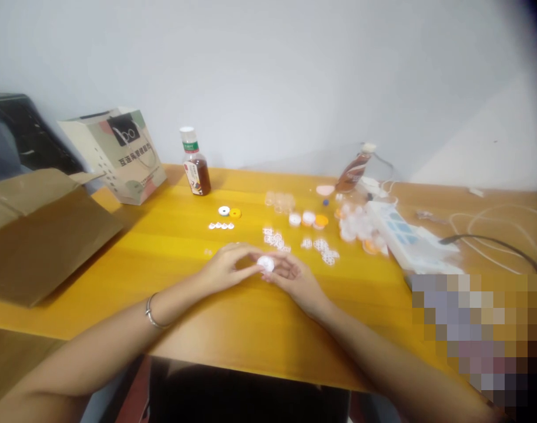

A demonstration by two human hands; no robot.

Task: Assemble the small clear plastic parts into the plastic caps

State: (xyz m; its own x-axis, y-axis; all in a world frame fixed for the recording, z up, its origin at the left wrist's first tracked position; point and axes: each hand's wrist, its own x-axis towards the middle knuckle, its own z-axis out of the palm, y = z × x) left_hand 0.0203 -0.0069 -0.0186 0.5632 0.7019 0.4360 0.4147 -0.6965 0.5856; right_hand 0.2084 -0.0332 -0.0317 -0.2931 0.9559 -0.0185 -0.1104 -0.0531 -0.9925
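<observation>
Between the fingertips of both hands is a small white round piece point(265, 264), held just above the table. My left hand point(233, 264) pinches it from the left, my right hand point(295, 277) from the right; both are closed on it. Beyond them lie several small white printed pieces point(275, 239), with another group of patterned pieces point(325, 249) to the right. A row of small white pieces point(221, 226) sits left of centre, below a white ring point(224, 211) and a yellow ring point(235, 213). White and orange round parts point(308, 219) stand farther back.
An open cardboard box point(52, 229) and a paper bag point(127, 155) stand at left. A bottle of brown drink point(197, 164) is upright at the back; another bottle point(354, 170) leans at right. Translucent pieces point(354, 223), white packaging point(409, 241) and cables point(484, 235) occupy the right side.
</observation>
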